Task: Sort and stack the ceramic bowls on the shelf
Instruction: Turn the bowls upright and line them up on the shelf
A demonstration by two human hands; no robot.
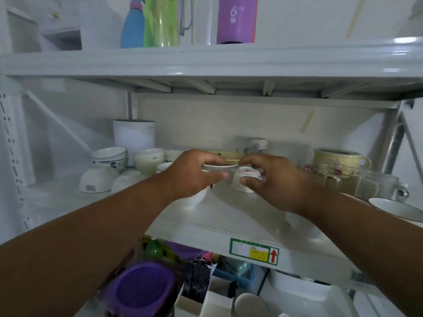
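Observation:
My left hand (192, 173) grips a white ceramic bowl (198, 199) by its rim over the middle shelf (229, 216), thumb in front and fingers over the top. My right hand (273, 181) curls around a small upturned white bowl (243, 183) that stands on the shelf just right of it, and its index fingertip touches the first bowl's rim. At the left stand a stack of blue-patterned bowls (109, 156), two upturned white bowls (97, 180) (128, 179) and cream bowls (148, 162). Another white bowl (396, 209) sits at the right edge.
A white canister (134, 138) stands behind the left bowls. A yellowish lidded pot (338, 161) and glass mugs (368, 183) crowd the right side. Bottles (160, 21) line the upper shelf, close overhead. A purple lid (144, 291) and boxes lie on the lower shelf.

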